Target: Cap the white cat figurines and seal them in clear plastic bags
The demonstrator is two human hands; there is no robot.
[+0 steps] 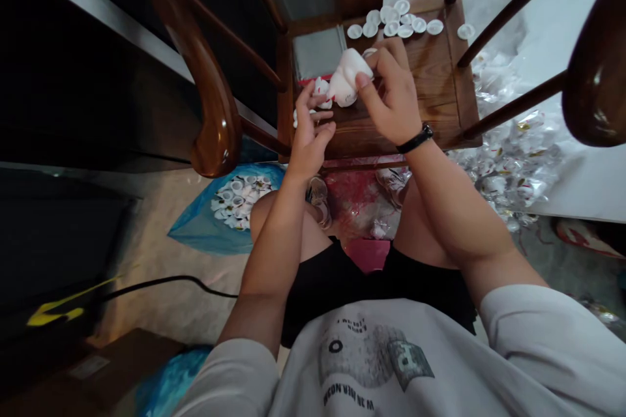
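Wooden chair seat holds white caps along its far edge, with foil wrappers on the floor right. Right hand pinches the white figure near the seat's left edge; left hand is open just beside it. A slack pinch could drop the figure over that edge, and a stray knock could scatter the caps

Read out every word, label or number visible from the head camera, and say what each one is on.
Pale grey T-shirt, upside-down lower line: "W 3N NEA NO3N", blurred, uncertain.
Same shirt, grey tag graphic: "P", uncertain.
Same shirt, small curved line above the round graphic: too small to read.
White label on brown cardboard box: too blurred to read.
Crinkled silver foil wrappers: print too small to read.
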